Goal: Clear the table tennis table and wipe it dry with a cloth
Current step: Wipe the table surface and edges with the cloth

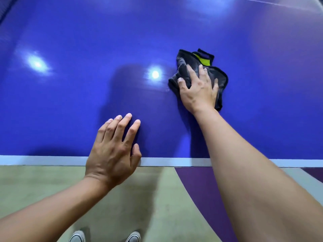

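The blue table tennis table (pixel 73 95) fills the upper part of the head view, with a white line along its near edge. A crumpled dark grey cloth (pixel 184 66) with a yellow-green patch lies on the table right of centre. My right hand (pixel 198 89) presses flat on the cloth, fingers spread and nearly straight. My left hand (pixel 113 147) rests on the table by the near edge, fingers straight and slightly apart, holding nothing.
Ceiling lights reflect as bright spots on the glossy table top. Below the table edge (pixel 52 160) is a greenish floor (pixel 35 180) with a purple curved band (pixel 201 186). My two grey shoes show at the bottom.
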Action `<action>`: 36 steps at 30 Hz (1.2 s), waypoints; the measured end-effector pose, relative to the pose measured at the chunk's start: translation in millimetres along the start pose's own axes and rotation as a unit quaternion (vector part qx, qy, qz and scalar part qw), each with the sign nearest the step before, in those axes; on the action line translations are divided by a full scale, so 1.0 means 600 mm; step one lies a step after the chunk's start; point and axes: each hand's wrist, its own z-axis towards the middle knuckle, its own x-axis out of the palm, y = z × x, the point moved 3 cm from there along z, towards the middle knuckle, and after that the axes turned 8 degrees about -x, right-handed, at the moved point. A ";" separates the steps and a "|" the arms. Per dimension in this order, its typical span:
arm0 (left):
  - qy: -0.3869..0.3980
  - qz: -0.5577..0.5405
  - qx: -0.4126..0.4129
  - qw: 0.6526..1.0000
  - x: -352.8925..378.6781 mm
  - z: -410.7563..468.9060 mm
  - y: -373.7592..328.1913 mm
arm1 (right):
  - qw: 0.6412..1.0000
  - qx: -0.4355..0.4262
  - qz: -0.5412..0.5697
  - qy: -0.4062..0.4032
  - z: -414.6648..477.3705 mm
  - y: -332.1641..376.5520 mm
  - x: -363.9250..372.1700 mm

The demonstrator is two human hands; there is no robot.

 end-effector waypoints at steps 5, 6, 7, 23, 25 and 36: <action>0.005 -0.013 -0.005 1.000 -0.001 0.000 0.000 | 0.999 -0.046 0.007 -0.017 -0.145 0.058 0.020; 0.005 -0.014 -0.007 1.000 -0.001 -0.002 0.001 | 0.998 -0.051 0.008 -0.023 -0.176 0.067 0.024; 0.006 -0.017 -0.008 1.000 -0.001 -0.002 0.001 | 0.998 -0.049 0.009 -0.029 -0.203 0.074 0.028; 0.138 -0.086 -0.019 0.987 -0.158 -0.172 0.081 | 1.000 0.013 -0.013 -0.020 -0.378 0.205 0.018; 0.134 -0.084 -0.035 0.987 -0.200 -0.193 0.106 | 0.998 0.029 0.042 0.036 -0.383 0.242 0.006; 0.052 -0.090 -0.148 0.984 -0.446 -0.315 0.327 | 0.946 -0.008 0.307 0.107 -0.475 0.565 -0.091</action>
